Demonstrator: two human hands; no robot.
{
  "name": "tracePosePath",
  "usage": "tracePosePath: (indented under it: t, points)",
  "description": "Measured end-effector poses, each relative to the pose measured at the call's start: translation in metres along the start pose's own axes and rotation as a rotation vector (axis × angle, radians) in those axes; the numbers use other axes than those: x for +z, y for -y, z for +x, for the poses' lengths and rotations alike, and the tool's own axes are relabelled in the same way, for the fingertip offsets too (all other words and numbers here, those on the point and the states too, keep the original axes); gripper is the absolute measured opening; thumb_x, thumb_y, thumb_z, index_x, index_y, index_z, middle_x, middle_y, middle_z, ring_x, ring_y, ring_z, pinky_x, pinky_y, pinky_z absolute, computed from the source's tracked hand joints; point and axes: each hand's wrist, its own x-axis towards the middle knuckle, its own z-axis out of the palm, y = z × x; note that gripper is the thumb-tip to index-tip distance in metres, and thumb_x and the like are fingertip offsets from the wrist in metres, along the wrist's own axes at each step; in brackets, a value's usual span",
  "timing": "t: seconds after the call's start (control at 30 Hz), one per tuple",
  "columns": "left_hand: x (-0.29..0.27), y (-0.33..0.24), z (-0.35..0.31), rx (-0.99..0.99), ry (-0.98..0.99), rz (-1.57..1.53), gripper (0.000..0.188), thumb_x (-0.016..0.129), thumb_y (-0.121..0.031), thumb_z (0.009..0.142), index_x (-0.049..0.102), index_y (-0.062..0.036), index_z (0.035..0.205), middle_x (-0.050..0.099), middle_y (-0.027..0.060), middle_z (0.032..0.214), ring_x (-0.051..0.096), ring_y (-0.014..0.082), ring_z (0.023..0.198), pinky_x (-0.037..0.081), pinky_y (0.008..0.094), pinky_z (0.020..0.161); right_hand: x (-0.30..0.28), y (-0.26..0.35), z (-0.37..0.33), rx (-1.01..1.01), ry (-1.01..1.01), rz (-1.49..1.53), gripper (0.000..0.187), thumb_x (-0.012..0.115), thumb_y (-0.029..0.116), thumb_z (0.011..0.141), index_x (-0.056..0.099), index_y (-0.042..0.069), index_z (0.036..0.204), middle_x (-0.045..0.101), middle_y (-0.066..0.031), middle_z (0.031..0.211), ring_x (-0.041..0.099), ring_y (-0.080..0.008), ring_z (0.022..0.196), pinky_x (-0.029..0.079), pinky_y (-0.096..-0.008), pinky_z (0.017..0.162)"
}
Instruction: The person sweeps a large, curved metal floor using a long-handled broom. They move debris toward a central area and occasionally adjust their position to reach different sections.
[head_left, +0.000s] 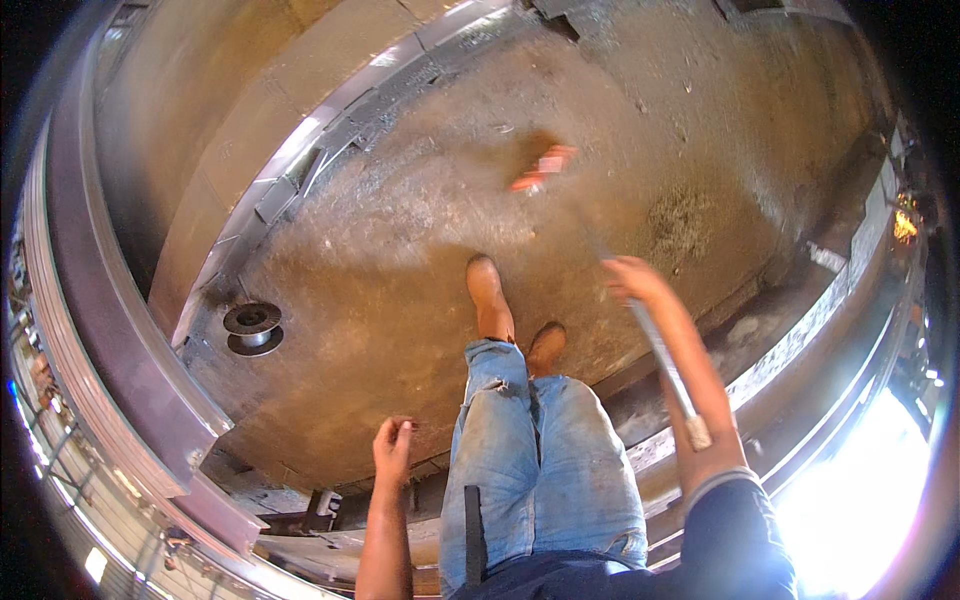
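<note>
My right hand (638, 281) is wrapped round the handle of a long-handled hammer (662, 352), whose pale end reaches back along my forearm. Farther out, in line with that handle, its orange-red head (545, 168) is smeared by motion above the brown floor; the stretch of handle between is faint. To the left of my thigh hangs my left hand (393, 450), with loosely bent fingers and nothing visible in it. It touches nothing that I can see.
Both my boots (488, 290) stand on the worn, dirty floor (380, 350). An empty metal spool (252, 328) is at the left. Curved steel beams (110, 270) bound the left side, and a pale ledge (800, 350) runs along the right. Strong glare comes from the lower right.
</note>
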Motion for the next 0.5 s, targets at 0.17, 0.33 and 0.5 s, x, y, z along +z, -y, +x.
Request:
tracePosePath:
  t: [0.17, 0.33, 0.5]
  points:
    - [-0.031, 0.054, 0.078, -0.106, -0.011, -0.017, 0.018, 0.062, -0.015, 0.102, 0.066, 0.0021, 0.098, 0.070, 0.0080, 0.090, 0.068, 0.0154, 0.083, 0.054, 0.0308, 0.078, -0.279, -0.033, -0.015, -0.008, -0.560, -0.561, 0.044, 0.062, 0.035, 0.099, 0.060, 0.002, 0.128, 0.067, -0.0107, 0.080, 0.060, -0.0192, 0.057, 0.051, -0.0383, 0.052]
    - [-0.047, 0.049, 0.031, -0.326, -0.091, 0.087, 0.018, 0.065, -0.016, 0.101, 0.066, 0.0010, 0.096, 0.069, 0.0072, 0.086, 0.066, 0.0146, 0.077, 0.054, 0.0312, 0.071, -0.014, 0.070, -0.083, -0.175, -0.043, -0.587, 0.043, 0.064, 0.040, 0.099, 0.067, 0.003, 0.120, 0.070, -0.0085, 0.087, 0.066, -0.0181, 0.070, 0.054, -0.0339, 0.063]
    - [-0.015, -0.003, 0.043, -0.216, 0.188, 0.236, 0.024, 0.067, -0.021, 0.100, 0.068, 0.0029, 0.099, 0.070, 0.0101, 0.084, 0.065, 0.0171, 0.082, 0.052, 0.0338, 0.077, 0.219, 0.114, -0.025, -0.250, 0.481, -0.528, 0.055, 0.065, 0.042, 0.096, 0.063, -0.003, 0.126, 0.069, -0.0223, 0.113, 0.066, -0.0349, 0.106, 0.053, -0.0454, 0.090]
